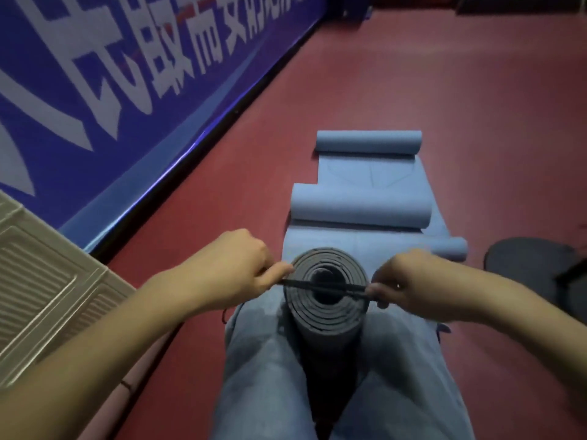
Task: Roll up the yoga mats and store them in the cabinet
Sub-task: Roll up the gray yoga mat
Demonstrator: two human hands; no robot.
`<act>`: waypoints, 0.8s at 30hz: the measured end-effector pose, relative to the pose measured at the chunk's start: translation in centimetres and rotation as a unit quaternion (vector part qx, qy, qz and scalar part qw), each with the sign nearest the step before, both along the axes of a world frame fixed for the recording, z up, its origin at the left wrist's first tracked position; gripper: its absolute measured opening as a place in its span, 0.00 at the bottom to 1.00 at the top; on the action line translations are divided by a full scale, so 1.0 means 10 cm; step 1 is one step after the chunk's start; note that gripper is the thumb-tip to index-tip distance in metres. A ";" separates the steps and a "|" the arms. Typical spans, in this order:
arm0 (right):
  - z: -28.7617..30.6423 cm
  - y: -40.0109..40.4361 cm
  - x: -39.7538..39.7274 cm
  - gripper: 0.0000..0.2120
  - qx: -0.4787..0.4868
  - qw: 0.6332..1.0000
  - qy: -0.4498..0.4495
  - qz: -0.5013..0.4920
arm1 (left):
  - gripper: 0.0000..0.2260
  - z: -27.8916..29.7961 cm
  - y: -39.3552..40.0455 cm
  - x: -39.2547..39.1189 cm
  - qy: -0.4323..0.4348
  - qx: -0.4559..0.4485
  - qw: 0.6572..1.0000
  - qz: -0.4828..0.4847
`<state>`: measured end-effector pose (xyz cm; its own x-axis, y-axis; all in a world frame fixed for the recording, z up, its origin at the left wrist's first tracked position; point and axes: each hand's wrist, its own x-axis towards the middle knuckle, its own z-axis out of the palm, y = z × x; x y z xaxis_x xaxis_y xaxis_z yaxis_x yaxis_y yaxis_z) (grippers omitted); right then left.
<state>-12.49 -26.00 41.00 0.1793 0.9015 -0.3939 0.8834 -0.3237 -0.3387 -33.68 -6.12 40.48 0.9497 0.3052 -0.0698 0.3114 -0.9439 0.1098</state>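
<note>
Here, a rolled grey yoga mat (327, 300) stood on end between two knees in blue jeans (260, 360), spiral end face turned up toward the camera, long axis running down between the legs to the red floor (413, 90). Stretched flat across that end face, a thin black strap (324, 285), lying left to right through the hollow core. Left hand (241, 268) pinching the strap's left end just off the roll's left rim, fingers curled; right hand (400, 281) pinching the right end just off the right rim, likewise curled. Both hands level with the top of the roll and about equally near, one to each side, so neither favoured. Probably the binding step: strap to be drawn down over the rim and around the roll's girth, at right angles to the long axis. Worth watching: a roll held only by knees, likely to loosen if the strap slackens. Beyond the roll, straight ahead, more blue mats (365, 185) only partly rolled on the floor. At the left edge, a pale ribbed panel (41, 281), perhaps the cabinet, though not certain
</note>
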 end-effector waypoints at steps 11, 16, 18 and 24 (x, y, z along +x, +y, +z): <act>-0.16 -0.08 -0.43 0.51 -0.060 0.991 -0.110 -0.043 | 0.70 -0.19 -0.36 -0.20 0.165 -0.095 0.979 0.069; -0.44 0.14 -0.06 0.63 -0.058 0.996 -0.051 -0.035 | 0.67 -0.56 -0.16 -0.01 0.115 -0.141 0.980 0.081; -0.56 0.23 0.13 0.63 -0.068 0.997 -0.026 -0.025 | 0.60 -0.72 0.01 0.04 0.095 -0.175 0.974 0.111; -0.92 0.43 0.30 0.51 -0.062 0.998 0.000 0.011 | 0.45 -1.06 0.19 0.21 0.118 -0.178 0.974 0.076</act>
